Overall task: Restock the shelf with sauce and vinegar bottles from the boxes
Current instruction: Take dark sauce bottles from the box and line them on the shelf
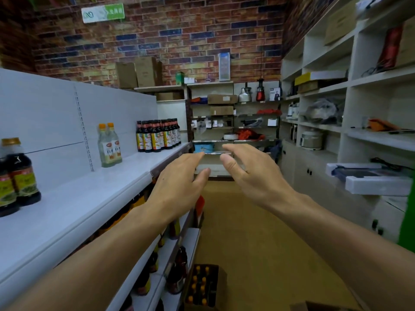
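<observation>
Both empty rn: left hand (179, 176) & right hand (249, 169) loosely spread mid-aisle. Between loads imo; next grab's from the box (203, 286) near the shelf (74, 209).

Shelf (74, 198) at left — bottles (157, 135) on it, box (203, 286) on floor below, cabinets (336, 104) opposite.

Brick wall (179, 37) behind white shelving (350, 86) holding kitchen appliances (311, 139)
</observation>
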`<state>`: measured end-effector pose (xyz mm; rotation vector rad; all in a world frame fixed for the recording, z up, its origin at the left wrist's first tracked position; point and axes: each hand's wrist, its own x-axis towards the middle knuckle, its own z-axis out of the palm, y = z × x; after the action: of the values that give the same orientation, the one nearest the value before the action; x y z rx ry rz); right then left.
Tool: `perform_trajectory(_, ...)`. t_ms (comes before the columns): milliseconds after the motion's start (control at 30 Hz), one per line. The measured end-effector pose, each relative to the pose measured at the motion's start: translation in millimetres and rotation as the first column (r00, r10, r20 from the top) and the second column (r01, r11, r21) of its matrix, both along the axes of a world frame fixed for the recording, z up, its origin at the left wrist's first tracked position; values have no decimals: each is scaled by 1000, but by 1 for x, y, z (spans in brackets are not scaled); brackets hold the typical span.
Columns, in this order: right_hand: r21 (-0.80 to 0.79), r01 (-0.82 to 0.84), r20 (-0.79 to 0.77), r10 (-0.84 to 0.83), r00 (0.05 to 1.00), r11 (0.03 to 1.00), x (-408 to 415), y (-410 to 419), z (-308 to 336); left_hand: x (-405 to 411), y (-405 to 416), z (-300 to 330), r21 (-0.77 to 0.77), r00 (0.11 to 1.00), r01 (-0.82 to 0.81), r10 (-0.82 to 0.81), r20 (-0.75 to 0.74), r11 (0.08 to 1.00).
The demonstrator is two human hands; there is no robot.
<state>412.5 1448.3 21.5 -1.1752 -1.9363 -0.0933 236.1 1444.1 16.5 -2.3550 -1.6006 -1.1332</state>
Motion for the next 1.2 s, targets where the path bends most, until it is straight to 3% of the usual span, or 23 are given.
perform_trajectory(367, 301, -163, -133, 211, 968, 939, -59, 127, 6, -40, 97, 8, 194, 992, -124, 118, 42, 973)
perform_trajectory(733, 228, -469, -133, 505, 853, 853, -129, 222, -6, -89, 156, -8, 136, 945, -325, 328, -2, 936)
perform_trajectory(1200, 119, -785, -75, 794, 603, 607, -176, 284, -9, -87, 166, -17, 113, 752, -658, 656, 62, 744)
